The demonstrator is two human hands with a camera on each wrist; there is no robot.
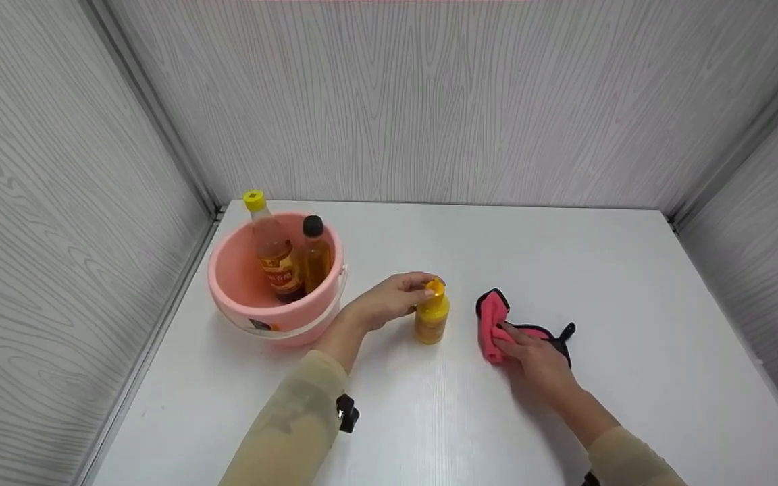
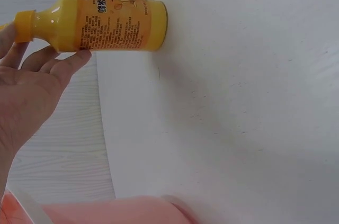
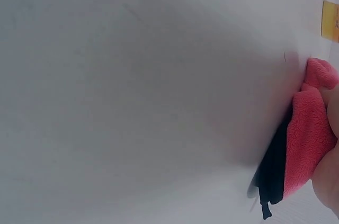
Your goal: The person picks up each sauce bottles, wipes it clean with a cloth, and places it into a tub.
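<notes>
Touching the yellow bottle (image 1: pixel 431 317) cap, left hand (image 1: pixel 389 301) grip seemingly loose, right hand (image 1: pixel 531 351) pressing pink cloth (image 1: pixel 492 316).

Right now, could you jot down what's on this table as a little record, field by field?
Left hand: left hand touches the cap of the yellow bottle, which stands upright.
Right hand: right hand rests on the pink cloth, fingers fairly straight.
Container: pink bucket at the table's left.
Inside it: yellow-capped bottle and black-capped bottle.
Surface: white table.
</notes>
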